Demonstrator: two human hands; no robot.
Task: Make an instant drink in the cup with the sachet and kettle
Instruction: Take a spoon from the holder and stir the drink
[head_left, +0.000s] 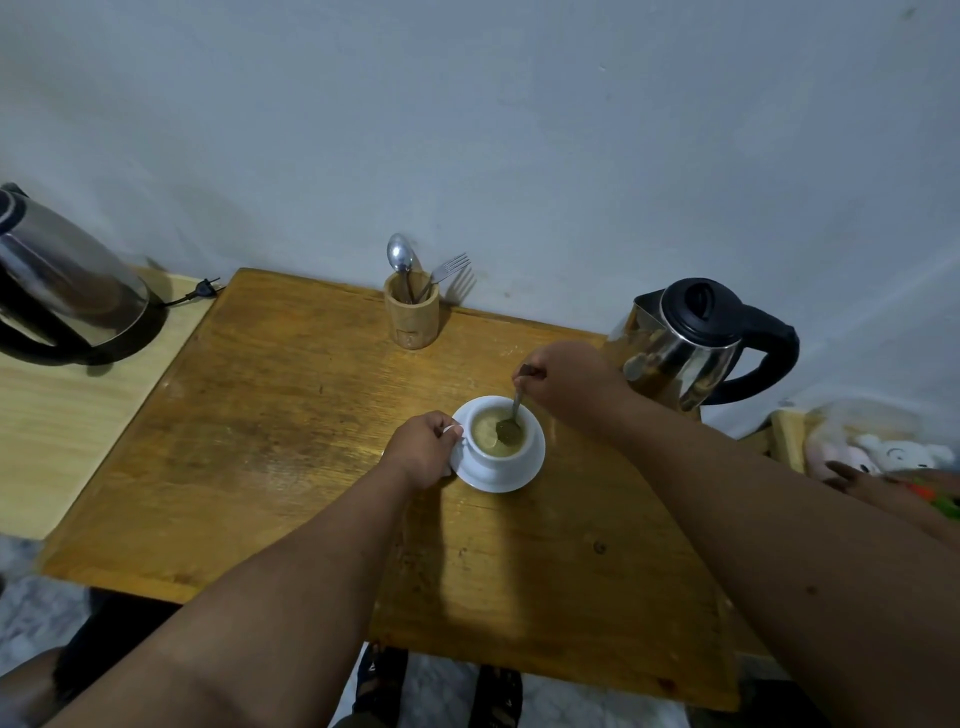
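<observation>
1. Forearms reach in from the near edge of the wooden surface (291, 426), both aimed at the white cup (501, 441)
2. Cup sits on a white saucer (530, 467), right of the surface's centre, about midway between near and far edges
3. Cup holds pale brownish liquid with a lighter patch on top
4. Left hand (423, 449) has fingers curled round the cup handle, on the cup's left side, touching the saucer rim
5. Right hand (563, 376) pinches the top of a teaspoon (514, 410) from above; spoon tilted, bowl down in the liquid
6. Steel kettle (691, 345) with black lid and handle stands at the far right corner of the surface, just behind the right hand, handle pointing right
7. Wooden holder (412, 317) at the far edge near the wall, holding a spoon (400, 257) and a fork (447, 270), both upright-ish
8. Second steel kettle (62, 280) on a black base sits on a lighter, separate surface (67, 415) to the left; its plug (205, 288) lies loose near the far left corner
9. Soft toy (883, 447) lies off the right edge, partly cut off
10. Sachet not in view
</observation>
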